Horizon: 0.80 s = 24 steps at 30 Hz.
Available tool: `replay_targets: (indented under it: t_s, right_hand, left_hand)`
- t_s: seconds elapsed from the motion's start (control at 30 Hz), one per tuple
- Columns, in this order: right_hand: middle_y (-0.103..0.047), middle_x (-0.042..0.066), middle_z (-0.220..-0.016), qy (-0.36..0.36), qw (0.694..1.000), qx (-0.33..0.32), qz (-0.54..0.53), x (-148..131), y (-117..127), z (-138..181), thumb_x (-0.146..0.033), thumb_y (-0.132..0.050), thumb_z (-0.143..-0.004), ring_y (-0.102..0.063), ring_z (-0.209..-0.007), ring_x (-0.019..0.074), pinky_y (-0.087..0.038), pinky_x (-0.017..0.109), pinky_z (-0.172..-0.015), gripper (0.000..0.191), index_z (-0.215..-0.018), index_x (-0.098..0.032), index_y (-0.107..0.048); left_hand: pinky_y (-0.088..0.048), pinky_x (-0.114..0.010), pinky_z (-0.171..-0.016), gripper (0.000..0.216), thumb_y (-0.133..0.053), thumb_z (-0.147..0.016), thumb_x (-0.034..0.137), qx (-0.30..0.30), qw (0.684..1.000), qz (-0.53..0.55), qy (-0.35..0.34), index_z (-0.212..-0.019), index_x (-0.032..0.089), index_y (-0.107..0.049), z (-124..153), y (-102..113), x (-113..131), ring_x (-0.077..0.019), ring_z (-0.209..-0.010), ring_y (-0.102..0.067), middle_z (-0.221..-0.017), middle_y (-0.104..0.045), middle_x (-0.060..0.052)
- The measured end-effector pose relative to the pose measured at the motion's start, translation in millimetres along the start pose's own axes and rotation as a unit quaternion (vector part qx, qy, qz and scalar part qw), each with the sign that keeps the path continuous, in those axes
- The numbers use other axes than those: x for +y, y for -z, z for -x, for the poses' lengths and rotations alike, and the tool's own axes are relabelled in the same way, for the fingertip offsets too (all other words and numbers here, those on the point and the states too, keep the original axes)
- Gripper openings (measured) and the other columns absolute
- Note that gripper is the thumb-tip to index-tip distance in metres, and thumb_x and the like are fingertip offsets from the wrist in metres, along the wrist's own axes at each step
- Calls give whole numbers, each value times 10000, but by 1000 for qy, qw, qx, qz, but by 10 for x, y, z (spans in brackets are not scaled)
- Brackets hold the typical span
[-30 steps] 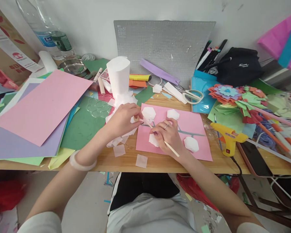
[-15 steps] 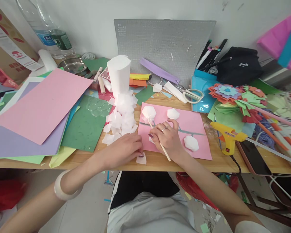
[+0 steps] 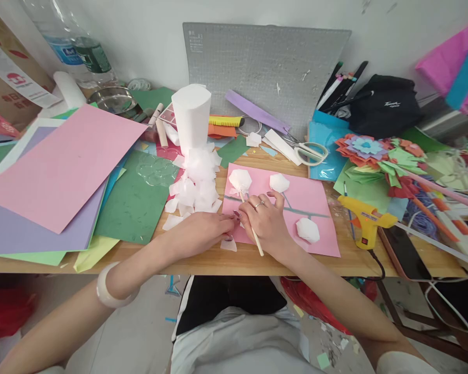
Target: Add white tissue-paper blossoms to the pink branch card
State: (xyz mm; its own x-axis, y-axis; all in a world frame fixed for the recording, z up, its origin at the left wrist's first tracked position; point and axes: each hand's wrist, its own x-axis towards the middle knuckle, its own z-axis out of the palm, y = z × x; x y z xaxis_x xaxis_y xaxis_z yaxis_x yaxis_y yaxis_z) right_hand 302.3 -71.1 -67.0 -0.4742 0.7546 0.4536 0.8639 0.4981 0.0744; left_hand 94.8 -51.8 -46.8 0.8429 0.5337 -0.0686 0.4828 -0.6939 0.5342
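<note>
The table [image 3: 347, 262] runs across the view, crowded with craft materials; at its back stands a grey cutting mat [image 3: 265, 67], leaning against the wall; to the left, a loose pink sheet [image 3: 70, 166] tops a fanned stack of coloured paper, with a green sheet [image 3: 128, 208] just beside it; the smaller pink card [image 3: 323, 192] lies near the front edge, under the right hand [image 3: 267, 223], bearing a grey-blue branch line; left of the card spreads a heap of white paper pieces [image 3: 197, 187], a tall white paper form [image 3: 192, 122] standing just behind it; the left hand [image 3: 206, 234] rests at the card's lower-left corner, its fingers close to those of the right, and whether they pinch anything cannot be told; the right hand's fingers grip a pale stick [image 3: 257, 241], slanted, its upper end at the lower edge of the upper-left white puff [image 3: 240, 181]; two more puffs sit to the right on the card; smallest, a white paper scrap [image 3: 229, 244] lies by the left fingertips.
</note>
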Motion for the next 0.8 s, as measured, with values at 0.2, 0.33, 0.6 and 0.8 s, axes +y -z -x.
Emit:
replay_targets:
  t_s: [0.2, 0.33, 0.6, 0.8]
  right_hand:
    - [-654, 15, -738, 6, 996, 40, -74, -16, 175, 133, -135, -463, -937, -509, -727, 177, -299, 417, -958, 218, -795, -196, -616]
    - [-640, 10, -733, 10, 987, 73, -142, -10, 248, 162, -128, -404, -950, -511, -701, 166, -318, 433, -967, 257, -801, -199, -601]
    - [-673, 7, -835, -38, 972, 74, -222, 34, 251, 208, -106, -515, -935, -614, -788, 159, -386, 444, -1014, 143, -881, -215, -590]
    - [-645, 90, -1119, -125, 956, 37, -262, -4, 335, 567, -119, -528, -924, -632, -1057, 196, -536, 354, -911, 252, -1150, -218, -580]
  left_hand:
    - [-469, -263, -736, 202, -436, -966, 160, 9, 999, 45, 4, -951, 212, -630, -10, -6, -3, -179, -854, -676, -952, -707, -20]
    - [-486, -264, -764, 193, -448, -967, 172, 17, 998, 58, 6, -1013, 220, -629, -9, -21, 11, -183, -883, -692, -990, -720, -21]
    - [-536, -324, -878, 314, -428, -952, 83, 40, 999, -21, -4, -1224, 155, -565, 66, -202, 137, -233, -1088, -688, -1234, -687, -118]
    - [-568, -334, -867, 413, -428, -901, 12, 39, 997, -71, -3, -1289, 133, -506, 212, -313, 231, -248, -1129, -685, -1304, -659, -147]
